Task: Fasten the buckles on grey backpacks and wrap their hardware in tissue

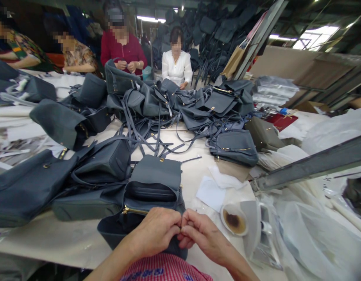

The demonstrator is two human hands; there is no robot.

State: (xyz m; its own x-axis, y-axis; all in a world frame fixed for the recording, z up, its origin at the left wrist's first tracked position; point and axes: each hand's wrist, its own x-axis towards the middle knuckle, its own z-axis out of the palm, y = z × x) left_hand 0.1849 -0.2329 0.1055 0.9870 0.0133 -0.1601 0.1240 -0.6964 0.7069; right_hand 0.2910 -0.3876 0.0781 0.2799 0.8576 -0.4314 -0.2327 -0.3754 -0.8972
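Pinching tight with left hand and right hand, tip to tip, can't tell if on anything tbh. Hanging over the near side of an open blue-grey bag on the bench, facing a messy bag pile.

Nearest bag left of dish
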